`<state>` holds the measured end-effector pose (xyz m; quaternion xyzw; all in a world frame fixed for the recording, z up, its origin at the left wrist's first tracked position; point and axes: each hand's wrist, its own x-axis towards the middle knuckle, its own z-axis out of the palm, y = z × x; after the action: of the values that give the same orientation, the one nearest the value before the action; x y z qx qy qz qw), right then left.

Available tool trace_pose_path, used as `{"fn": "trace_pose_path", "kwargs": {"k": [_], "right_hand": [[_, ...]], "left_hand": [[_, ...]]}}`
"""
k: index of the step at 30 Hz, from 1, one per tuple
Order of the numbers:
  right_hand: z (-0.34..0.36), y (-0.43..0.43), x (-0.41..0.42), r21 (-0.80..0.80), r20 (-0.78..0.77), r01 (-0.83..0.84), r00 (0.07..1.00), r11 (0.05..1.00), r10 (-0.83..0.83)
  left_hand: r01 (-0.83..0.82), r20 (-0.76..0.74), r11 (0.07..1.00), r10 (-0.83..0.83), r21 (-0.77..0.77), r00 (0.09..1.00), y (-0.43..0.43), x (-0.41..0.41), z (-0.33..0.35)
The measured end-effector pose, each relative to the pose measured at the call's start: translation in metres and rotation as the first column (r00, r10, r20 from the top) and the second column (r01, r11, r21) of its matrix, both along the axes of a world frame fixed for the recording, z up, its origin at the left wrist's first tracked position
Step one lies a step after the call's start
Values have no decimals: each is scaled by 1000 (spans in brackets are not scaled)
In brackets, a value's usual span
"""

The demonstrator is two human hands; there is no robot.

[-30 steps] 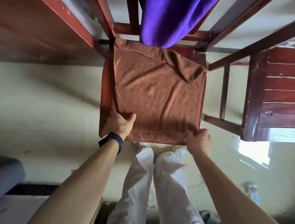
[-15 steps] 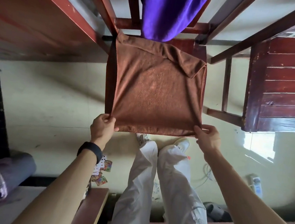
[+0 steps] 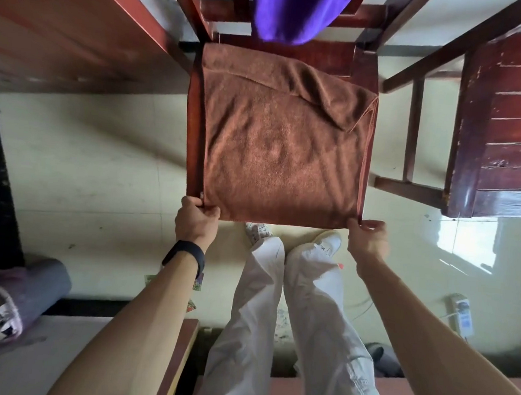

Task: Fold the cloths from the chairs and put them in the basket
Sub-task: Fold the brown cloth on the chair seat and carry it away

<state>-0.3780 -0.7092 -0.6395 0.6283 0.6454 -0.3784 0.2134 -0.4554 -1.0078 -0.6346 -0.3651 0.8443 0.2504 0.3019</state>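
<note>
Now left hand (image 3: 195, 223); right hand (image 3: 367, 240) on cloth (image 3: 281, 155)

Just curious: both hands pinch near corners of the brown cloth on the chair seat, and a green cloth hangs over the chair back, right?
Not green: the head view shows a purple cloth over the chair back. The left hand and right hand do pinch corners of the brown cloth.

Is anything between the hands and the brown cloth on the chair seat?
Nothing visible. The left hand pinches the brown cloth at its near left corner, the right hand at its near right corner. The purple cloth hangs farther back, apart from both hands.
</note>
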Motion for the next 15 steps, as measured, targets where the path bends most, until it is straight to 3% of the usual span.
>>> {"fn": "trace_pose_path", "kwargs": {"k": [8, 15], "right_hand": [[1, 12, -7, -13, 45, -85, 995, 996, 86], [0, 11, -17, -77, 25, -60, 998, 995, 62]], "left_hand": [[31, 3, 999, -31, 6, 1000, -3, -5, 2], [-112, -40, 987, 118, 119, 992, -4, -4, 12]]}}
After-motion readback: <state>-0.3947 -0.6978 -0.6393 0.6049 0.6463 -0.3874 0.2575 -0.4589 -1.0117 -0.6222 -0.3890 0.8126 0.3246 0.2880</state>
